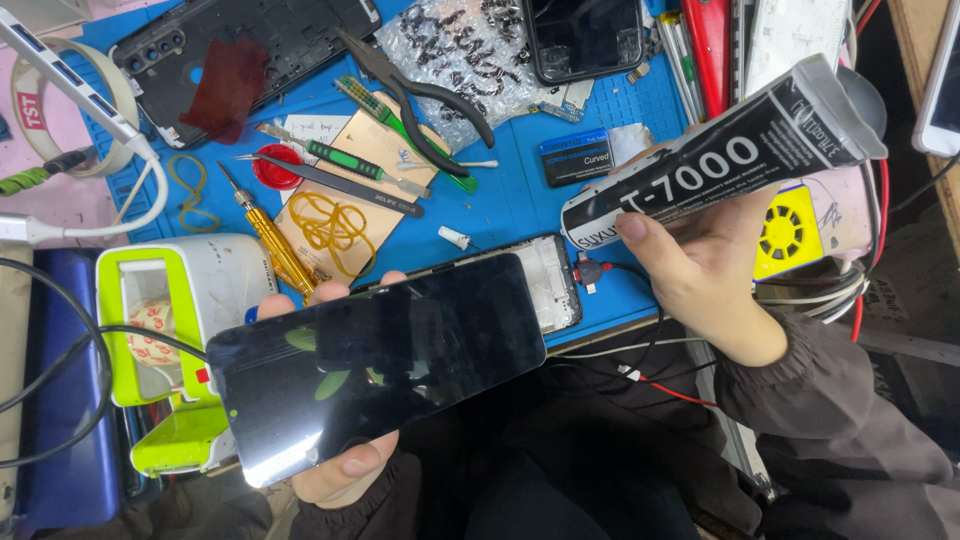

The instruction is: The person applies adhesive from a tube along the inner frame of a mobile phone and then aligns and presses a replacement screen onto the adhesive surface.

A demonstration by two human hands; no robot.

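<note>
A single head-worn camera looked steeply down from close above the person's lap and the near edge of the blue work mat [520, 200], which filled the upper half of the frame. It sat near enough that the left hand [335, 470] and right hand [700, 270] took the lower centre and right. No second view shared the scene.
</note>
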